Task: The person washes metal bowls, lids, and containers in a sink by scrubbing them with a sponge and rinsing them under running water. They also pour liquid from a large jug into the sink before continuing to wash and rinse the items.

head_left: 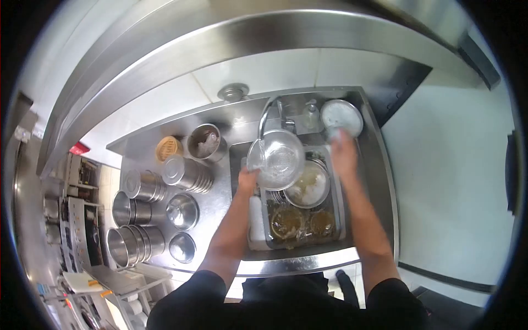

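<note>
1. Steel bench (pixel 213 201), spreading to the left of the faucet (pixel 265 116): a careless swing of your full bowl could splash across it and wet the stacked pots (pixel 155 242) standing farther left of that faucet.

2. Sink (pixel 238 155), directly in front of the faucet: a dropped bowl would probably clatter onto the crowded dishes below, among them a cloudy, water-filled bowl (pixel 308 188) in front of the faucet, chipping or tipping whatever it struck.

3. Metal bowl (pixel 276 159), under the faucet's spout with running water falling into its left side: the weight could twist it loose, since you appear to support it at one edge only, and wet metal offers a slick hold.

4. Suds-filled bowl (pixel 341 115), right of the faucet: a hurried brush from your fingers might tip it and send foam over the ledge, judging by how near they are.

5. Your left hand (pixel 249 179), in front of the faucet and slightly left, closed on the metal bowl's near-left rim; the bowl extends from your grip up and to the right.

6. Your right hand (pixel 344 157), right of the faucet, blurred at the suds-filled bowl's near edge; whether it grips or touches anything cannot be told. The metal bowl lies to its left, well apart.
</note>
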{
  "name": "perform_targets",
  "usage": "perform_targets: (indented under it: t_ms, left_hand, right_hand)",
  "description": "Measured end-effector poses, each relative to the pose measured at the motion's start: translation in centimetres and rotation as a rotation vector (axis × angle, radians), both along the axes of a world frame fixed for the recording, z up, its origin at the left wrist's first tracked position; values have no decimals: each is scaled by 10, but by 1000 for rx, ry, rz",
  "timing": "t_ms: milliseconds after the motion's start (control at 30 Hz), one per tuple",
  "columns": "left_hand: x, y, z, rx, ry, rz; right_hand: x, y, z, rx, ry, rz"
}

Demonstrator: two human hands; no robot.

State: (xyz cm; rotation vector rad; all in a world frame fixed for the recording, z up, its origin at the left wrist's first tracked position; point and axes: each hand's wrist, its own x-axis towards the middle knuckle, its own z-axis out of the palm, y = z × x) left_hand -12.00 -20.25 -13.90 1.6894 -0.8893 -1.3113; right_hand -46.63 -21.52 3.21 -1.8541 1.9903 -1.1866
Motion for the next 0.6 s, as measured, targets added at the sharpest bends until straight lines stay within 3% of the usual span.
perform_targets:
  t_ms: [33,100,133,233,267,333,400,500,567,600]
  left_hand:
    - [0,-8,24,-252,-238,-84]
    - [-2,-41,44,-460,-539,-200]
    - [-16,-46,88,-406,-459,-255]
    - [-39,-54,144,-448,-906,-564]
    - [-42,-51,161,-436,-1031,-656]
    - [-37,-48,177,-415,-1024,-680]
    - [-32,-41,187,-377,-1001,-688]
    - [-14,-24,191,-307,-942,-635]
    - [7,-10,182,-288,-903,-532]
    - [21,-1,170,-368,-732,-398]
  right_hand:
    - [-27,-26,-1,-13,120,-25]
    - [-51,-58,25,43,261,-50]
    - [-62,-72,23,46,321,-15]
    - [-65,-87,20,63,529,68]
    - [-51,-85,19,11,467,134]
    - [-15,-76,18,-88,340,260]
    - [60,-34,39,223,140,571]
    - [162,-4,4,98,376,632]
    - [195,-23,16,263,424,654]
    - [207,-34,20,344,449,666]
